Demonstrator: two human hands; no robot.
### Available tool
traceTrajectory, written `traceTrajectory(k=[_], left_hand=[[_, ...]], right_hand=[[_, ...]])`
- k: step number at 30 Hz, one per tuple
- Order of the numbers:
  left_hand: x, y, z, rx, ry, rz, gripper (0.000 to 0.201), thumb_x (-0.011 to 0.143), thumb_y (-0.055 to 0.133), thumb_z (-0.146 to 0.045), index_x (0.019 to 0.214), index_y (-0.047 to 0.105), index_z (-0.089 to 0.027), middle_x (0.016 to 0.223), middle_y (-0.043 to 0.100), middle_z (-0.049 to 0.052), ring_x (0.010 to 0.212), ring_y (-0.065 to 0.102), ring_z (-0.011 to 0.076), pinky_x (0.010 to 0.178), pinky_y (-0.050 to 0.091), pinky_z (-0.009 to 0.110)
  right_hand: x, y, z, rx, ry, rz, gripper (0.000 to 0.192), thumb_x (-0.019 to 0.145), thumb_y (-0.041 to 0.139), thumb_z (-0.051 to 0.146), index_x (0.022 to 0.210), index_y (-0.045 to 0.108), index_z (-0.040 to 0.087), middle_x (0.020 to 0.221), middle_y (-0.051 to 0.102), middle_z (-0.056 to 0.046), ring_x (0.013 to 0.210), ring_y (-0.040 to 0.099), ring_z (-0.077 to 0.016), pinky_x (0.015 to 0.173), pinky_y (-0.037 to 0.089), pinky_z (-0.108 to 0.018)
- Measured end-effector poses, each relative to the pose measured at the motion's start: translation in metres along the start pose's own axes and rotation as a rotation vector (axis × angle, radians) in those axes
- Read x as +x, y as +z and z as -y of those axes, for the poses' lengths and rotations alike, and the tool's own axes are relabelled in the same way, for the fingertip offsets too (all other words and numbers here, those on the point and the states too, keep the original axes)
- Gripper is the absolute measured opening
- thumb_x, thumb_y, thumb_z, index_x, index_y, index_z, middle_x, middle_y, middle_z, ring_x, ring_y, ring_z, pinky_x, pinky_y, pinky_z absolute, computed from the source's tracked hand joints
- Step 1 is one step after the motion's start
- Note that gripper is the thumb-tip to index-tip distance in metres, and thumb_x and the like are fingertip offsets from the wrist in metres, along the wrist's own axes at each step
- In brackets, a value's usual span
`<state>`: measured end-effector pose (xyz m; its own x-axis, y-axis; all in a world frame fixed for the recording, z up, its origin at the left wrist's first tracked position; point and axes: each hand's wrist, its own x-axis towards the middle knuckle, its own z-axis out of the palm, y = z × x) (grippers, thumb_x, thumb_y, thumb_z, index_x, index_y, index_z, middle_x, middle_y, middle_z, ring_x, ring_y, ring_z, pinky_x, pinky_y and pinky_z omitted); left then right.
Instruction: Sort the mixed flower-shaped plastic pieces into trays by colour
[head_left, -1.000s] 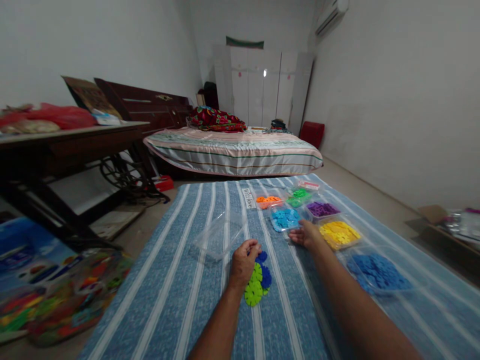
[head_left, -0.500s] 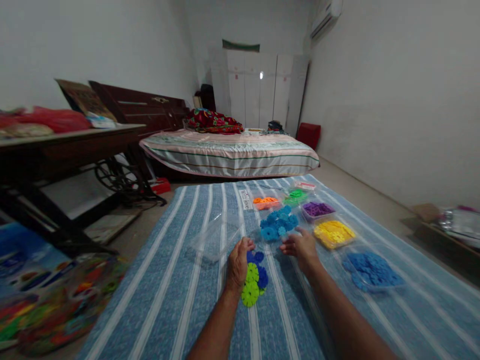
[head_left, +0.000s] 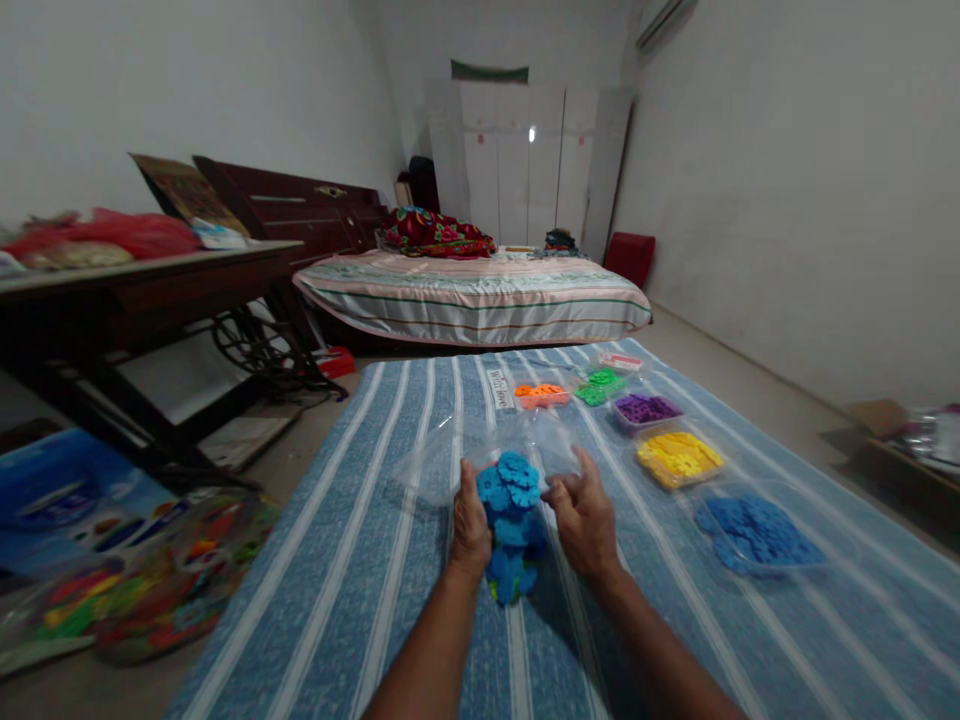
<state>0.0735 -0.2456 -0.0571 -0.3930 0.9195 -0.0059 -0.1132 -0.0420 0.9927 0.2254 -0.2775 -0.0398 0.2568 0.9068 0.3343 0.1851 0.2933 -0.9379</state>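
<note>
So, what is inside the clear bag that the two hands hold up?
Light blue toy discs fill the clear bag, held between the left hand and the right hand. The bag covers whatever lies under it on the striped cloth.

Plain white walls [head_left: 787, 180] all round, pretty dim light overall. Way beyond the grip there's a bed [head_left: 472, 295] with a striped cover and a red patterned bundle [head_left: 435, 232] on it, dark wooden headboard [head_left: 292, 205] on its left. Behind that, white wardrobes [head_left: 525, 180] against the far wall with a glare spot on one door. Off to the left of the grip sits a dark wooden table [head_left: 135, 280] on iron legs. Bare pale floor [head_left: 720, 365] to the right.
</note>
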Motion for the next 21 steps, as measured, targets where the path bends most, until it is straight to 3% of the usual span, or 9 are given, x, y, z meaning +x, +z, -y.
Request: traceTrajectory(k=[5,10,14,17,21], left_hand=[[0.001,0.005,0.001,-0.109,-0.096,0.082,0.076,0.079,0.036,-0.08,0.093,0.072,-0.014,0.085,0.074,0.009,0.084,0.07,0.0227,0.08,0.053,0.033],[0.0,0.01,-0.006,-0.282,-0.158,0.193,0.078,0.074,0.04,-0.083,0.087,0.068,-0.01,0.086,0.074,0.013,0.083,0.07,0.0234,0.077,0.053,0.033],[-0.003,0.011,-0.01,-0.235,-0.173,0.186,0.072,0.074,0.046,-0.079,0.085,0.067,-0.012,0.086,0.074,0.014,0.083,0.07,0.0245,0.077,0.053,0.035],[-0.005,0.011,-0.008,-0.021,-0.047,0.247,0.053,0.071,0.063,-0.064,0.085,0.068,-0.014,0.085,0.074,0.01,0.082,0.07,0.0245,0.08,0.053,0.036],[-0.005,0.012,-0.005,0.268,0.146,0.324,0.034,0.066,0.072,-0.04,0.091,0.07,-0.017,0.086,0.074,0.007,0.088,0.069,0.0238,0.085,0.051,0.035]], right_hand=[[-0.005,0.0,0.004,-0.15,-0.091,-0.017,0.054,0.091,0.046,0.035,0.14,0.041,0.013,0.09,0.074,-0.007,0.08,0.071,-0.0223,0.075,0.055,-0.031],[-0.006,-0.006,0.005,-0.152,-0.105,-0.03,0.058,0.09,0.048,0.036,0.143,0.038,0.013,0.098,0.074,-0.009,0.086,0.072,-0.0231,0.075,0.055,-0.031],[0.001,-0.008,0.005,-0.043,0.007,-0.077,0.059,0.086,0.054,0.038,0.139,0.041,0.014,0.086,0.074,-0.007,0.082,0.072,-0.0241,0.076,0.056,-0.034],[0.013,-0.01,0.006,0.179,0.135,-0.073,0.064,0.081,0.06,0.039,0.137,0.039,0.015,0.081,0.073,-0.003,0.074,0.072,-0.0225,0.072,0.057,-0.035],[0.034,-0.014,0.001,0.429,0.431,-0.101,0.067,0.07,0.065,0.032,0.129,0.038,0.012,0.068,0.07,-0.002,0.058,0.07,-0.0224,0.053,0.057,-0.03]])
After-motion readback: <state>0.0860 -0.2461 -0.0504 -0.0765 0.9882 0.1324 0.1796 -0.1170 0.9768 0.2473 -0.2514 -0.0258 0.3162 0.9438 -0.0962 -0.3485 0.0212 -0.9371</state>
